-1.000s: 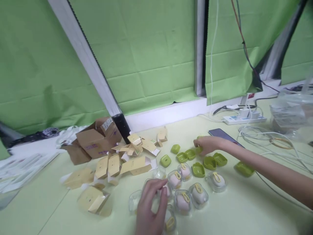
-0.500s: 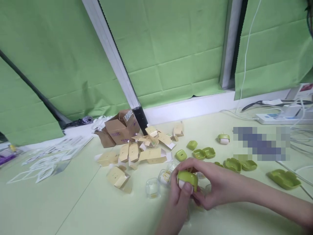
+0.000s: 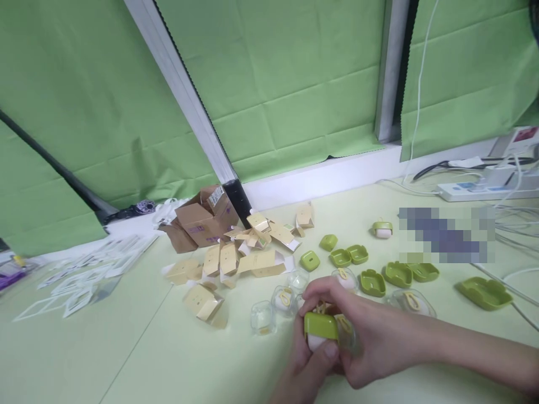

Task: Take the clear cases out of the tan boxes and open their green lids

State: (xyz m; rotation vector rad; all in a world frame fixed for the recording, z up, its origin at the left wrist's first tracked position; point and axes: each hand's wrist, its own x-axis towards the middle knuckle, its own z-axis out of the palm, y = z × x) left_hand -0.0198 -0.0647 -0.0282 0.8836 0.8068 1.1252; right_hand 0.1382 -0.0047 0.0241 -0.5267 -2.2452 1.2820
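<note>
Both my hands are wrapped round a small white rounded case with a green cover, a pale yellow loop standing at its top. My left hand supports it from the left and below, thumb across the white front. Fingers of my right hand arch over the top and hold its right side; some fingertips are hidden. Just behind lie clear plastic shells, one holding a white piece with a yellow loop. A clear shell sits left of my hands, and a green shell lies beyond my right hand.
Opened yellow cartons lie heaped left of centre, before a brown cardboard box. More green shells spread to the right. Another green-and-white case stands farther back. A power strip and cables occupy the far right.
The held case has come slightly lower and turned, showing more of its green front and white lower part. My hands moved down with it, uncovering shells behind them. The view has shifted slightly.
</note>
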